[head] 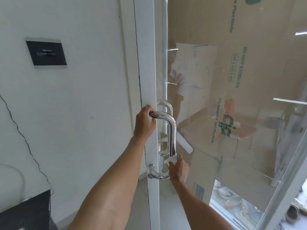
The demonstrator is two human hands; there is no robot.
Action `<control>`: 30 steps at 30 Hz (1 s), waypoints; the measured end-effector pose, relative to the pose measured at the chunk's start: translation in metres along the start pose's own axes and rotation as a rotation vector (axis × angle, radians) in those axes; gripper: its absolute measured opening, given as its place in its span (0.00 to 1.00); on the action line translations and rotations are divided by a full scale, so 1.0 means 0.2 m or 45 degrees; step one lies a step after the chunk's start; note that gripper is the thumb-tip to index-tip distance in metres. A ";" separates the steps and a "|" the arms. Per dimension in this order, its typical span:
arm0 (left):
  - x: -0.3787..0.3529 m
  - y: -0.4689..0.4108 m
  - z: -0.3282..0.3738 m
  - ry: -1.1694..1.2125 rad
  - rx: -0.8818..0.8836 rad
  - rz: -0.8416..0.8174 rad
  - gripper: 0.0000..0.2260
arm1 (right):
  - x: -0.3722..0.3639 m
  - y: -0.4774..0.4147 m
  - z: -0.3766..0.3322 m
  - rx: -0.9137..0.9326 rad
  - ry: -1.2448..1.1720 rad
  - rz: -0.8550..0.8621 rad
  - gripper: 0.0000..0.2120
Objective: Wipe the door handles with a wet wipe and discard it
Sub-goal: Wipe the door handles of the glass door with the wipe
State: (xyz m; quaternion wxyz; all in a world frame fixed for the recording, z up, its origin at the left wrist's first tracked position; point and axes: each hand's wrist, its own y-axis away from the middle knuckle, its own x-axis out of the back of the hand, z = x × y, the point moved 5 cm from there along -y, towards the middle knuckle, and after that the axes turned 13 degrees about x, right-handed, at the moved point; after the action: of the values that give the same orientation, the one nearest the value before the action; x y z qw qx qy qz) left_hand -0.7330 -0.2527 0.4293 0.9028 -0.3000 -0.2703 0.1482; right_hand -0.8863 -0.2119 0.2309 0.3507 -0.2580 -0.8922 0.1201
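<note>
Right hand (178,170) hides handle (172,130) base, wipe (172,159) bunched.

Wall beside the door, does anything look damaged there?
Yes. A thin dark crack runs jaggedly down the white wall, left of the door frame, toward the lower left. The black wall plate above it also hangs slightly tilted.

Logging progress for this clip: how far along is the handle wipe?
Mid-wipe. The left hand grips the top bend of the near chrome handle, steadying the door. The right hand presses the wet wipe against the lower part of its bar. Which parts have already been wiped cannot be told. Left: the second handle behind the glass looks untouched, and the wipe is not yet discarded.
</note>
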 end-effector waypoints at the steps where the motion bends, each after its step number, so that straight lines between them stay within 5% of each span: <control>1: -0.01 0.00 -0.01 0.006 0.006 0.006 0.14 | -0.01 0.00 0.01 -0.010 -0.004 0.002 0.09; 21: -0.09 0.11 -0.10 -0.034 -0.090 0.078 0.26 | -0.20 0.12 0.21 -0.159 0.007 -0.007 0.11; 30: -0.10 0.10 -0.13 -0.056 -0.133 0.104 0.32 | -0.28 0.19 0.27 -0.439 -0.248 0.102 0.12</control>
State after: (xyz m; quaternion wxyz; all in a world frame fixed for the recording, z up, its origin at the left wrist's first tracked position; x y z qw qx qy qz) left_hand -0.7360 -0.2584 0.3913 0.8729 -0.3542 -0.2849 0.1773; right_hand -0.8742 -0.2124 0.1444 0.2084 -0.3366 -0.9183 0.0037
